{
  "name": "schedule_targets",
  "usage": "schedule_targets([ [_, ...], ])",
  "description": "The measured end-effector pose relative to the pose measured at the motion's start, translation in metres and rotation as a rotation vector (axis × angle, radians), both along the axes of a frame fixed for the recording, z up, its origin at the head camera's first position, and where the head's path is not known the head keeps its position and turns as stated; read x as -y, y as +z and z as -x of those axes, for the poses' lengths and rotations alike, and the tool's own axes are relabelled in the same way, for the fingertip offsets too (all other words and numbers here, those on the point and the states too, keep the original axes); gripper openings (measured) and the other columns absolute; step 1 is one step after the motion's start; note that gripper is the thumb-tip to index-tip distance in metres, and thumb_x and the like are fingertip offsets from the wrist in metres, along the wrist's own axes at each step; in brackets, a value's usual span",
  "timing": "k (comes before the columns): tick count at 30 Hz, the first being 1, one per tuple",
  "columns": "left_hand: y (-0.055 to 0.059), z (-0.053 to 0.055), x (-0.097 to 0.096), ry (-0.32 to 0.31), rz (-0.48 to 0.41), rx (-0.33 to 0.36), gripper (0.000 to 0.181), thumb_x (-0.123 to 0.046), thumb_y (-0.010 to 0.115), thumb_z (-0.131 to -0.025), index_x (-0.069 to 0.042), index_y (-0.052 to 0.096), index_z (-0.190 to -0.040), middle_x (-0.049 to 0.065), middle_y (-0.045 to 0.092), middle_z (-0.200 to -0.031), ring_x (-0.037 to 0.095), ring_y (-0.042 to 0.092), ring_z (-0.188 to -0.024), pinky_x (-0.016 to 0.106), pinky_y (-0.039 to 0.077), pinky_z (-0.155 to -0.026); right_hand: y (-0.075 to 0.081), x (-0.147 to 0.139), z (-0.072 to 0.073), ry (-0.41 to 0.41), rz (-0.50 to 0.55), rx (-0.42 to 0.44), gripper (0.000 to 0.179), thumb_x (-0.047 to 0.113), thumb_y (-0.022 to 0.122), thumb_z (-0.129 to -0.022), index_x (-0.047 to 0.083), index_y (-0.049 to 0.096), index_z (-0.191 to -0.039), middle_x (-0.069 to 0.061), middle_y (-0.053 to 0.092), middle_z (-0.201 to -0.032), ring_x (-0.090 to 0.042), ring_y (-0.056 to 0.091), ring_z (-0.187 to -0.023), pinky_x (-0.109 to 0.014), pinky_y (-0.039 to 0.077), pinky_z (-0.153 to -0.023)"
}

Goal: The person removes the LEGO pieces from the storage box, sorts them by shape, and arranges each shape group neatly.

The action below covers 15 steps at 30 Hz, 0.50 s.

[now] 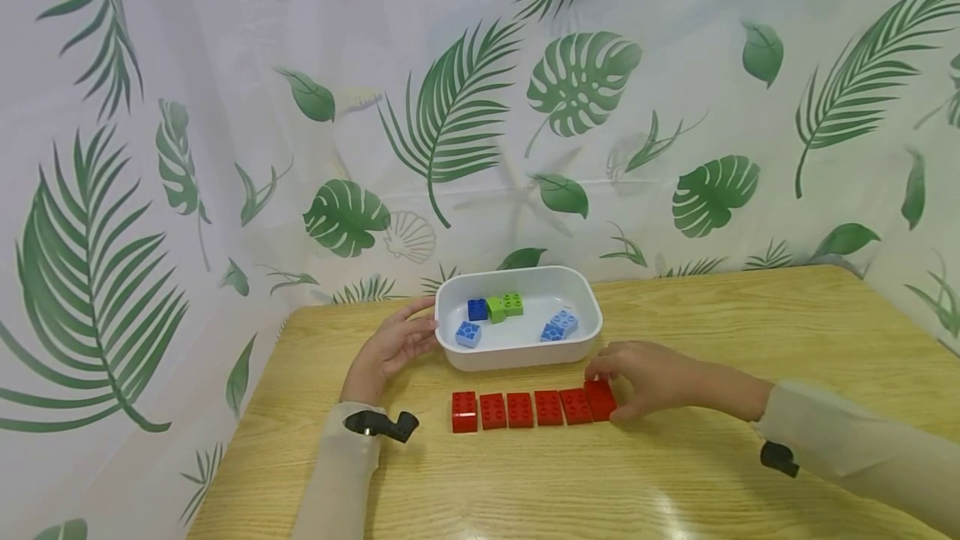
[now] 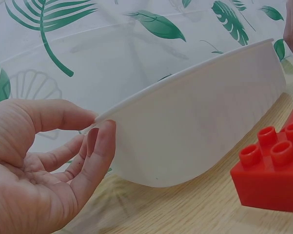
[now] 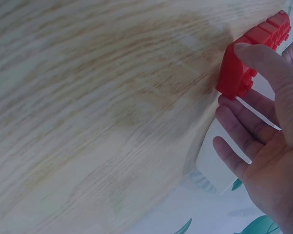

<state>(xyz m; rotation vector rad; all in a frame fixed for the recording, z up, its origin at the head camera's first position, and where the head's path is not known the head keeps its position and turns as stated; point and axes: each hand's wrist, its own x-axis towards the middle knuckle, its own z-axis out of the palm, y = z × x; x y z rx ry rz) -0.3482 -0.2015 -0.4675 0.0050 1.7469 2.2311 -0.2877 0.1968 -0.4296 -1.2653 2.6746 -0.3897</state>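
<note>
Several red toy building bricks [image 1: 520,410] stand side by side in a row on the table, the row's leftmost brick [image 1: 464,412] showing its studs and a shiny front. At the right end, my right hand [image 1: 651,377] pinches the last red brick [image 3: 232,73], thumb on its near side and fingers at its far side. A white plastic tray [image 1: 517,356] stands behind the row. My left hand [image 2: 48,161] is at the tray's left end, its thumb and a finger pinching the rim corner.
Inside the tray lie a dark blue brick [image 1: 477,309], light green bricks [image 1: 512,304] and several light blue bricks [image 1: 468,334]. The wooden table [image 1: 750,340] meets a leaf-patterned curtain [image 1: 465,148] close behind the tray.
</note>
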Motion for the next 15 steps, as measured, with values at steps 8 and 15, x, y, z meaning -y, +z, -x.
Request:
schedule_targets([
  [8,0.0002,-0.0008,-0.0005,-0.001,0.007,-0.003,0.057,0.004,0.055,-0.1,-0.004,0.037,-0.153,0.025,0.046,-0.152,0.015,0.068,-0.105,0.026,0.061,-0.084,0.004,0.0037,-0.0021,0.0,0.011,0.016,0.044,0.027,0.087,-0.077,0.011,0.071,-0.115,0.001,0.072,-0.109,-0.013,0.061,-0.091,-0.03,0.057,-0.083],
  [15,0.0006,-0.0015,-0.0005,0.0,0.009,-0.005,0.057,0.004,0.054,-0.1,-0.004,0.037,-0.153,0.025,0.045,-0.154,0.016,0.067,-0.107,0.026,0.061,-0.084,0.003,0.0051,-0.0019,-0.013,0.004,0.026,0.045,0.028,0.087,-0.077,0.013,0.071,-0.116,0.002,0.072,-0.112,-0.015,0.063,-0.095,-0.033,0.058,-0.086],
])
